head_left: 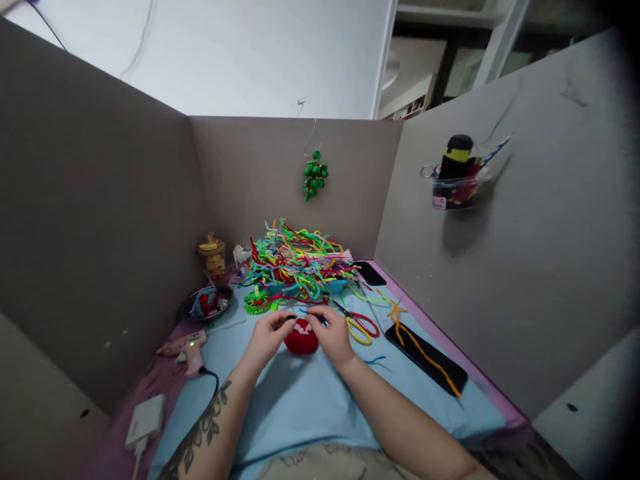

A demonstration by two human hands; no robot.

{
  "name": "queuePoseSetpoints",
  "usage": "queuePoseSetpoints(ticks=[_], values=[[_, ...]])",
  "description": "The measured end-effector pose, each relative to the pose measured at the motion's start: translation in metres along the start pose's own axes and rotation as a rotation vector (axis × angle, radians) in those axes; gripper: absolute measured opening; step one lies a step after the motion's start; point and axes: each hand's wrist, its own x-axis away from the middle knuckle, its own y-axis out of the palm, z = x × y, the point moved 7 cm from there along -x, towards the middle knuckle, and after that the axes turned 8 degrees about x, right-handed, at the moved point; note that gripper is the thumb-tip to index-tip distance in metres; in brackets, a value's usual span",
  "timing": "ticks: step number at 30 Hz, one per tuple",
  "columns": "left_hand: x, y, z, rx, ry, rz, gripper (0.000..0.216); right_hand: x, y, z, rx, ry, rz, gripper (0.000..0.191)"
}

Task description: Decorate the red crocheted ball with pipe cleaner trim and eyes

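In front of me is a round red fuzzy piece [301, 343] with a pale pink zigzag on its upper part. My left hand [270, 339] is closed in a pinch at its upper left edge, next to a small dark spot; what the fingertips hold is too small to make out. On the other side my right hand [332, 333] pinches a short blue pipe cleaner [303, 311], its tip showing above the red piece. Just beyond my left hand lies a green fuzzy figure [257, 302]. Scissors [361, 327] with red and yellow handles lie right of my right hand.
A heap of colourful pipe cleaners [300, 260] fills a blue tray at the back. Left are a dark bowl [226, 308], a pink glue gun [187, 348] and a white power block [146, 420]. Right, an orange pipe cleaner [430, 360] crosses a black phone-like slab [407, 347]. Grey panels surround the table.
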Motion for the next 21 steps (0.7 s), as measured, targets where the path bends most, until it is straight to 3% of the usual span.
queuePoseSetpoints(ticks=[12,21], values=[[0.003,0.010,0.009,-0.015,0.065,-0.075,0.022,0.006,0.013,-0.003,-0.102,-0.020,-0.118,0.010],[-0.001,0.007,-0.003,0.016,0.052,-0.025,0.026,0.007,0.014,-0.004,-0.105,-0.054,-0.114,0.011]])
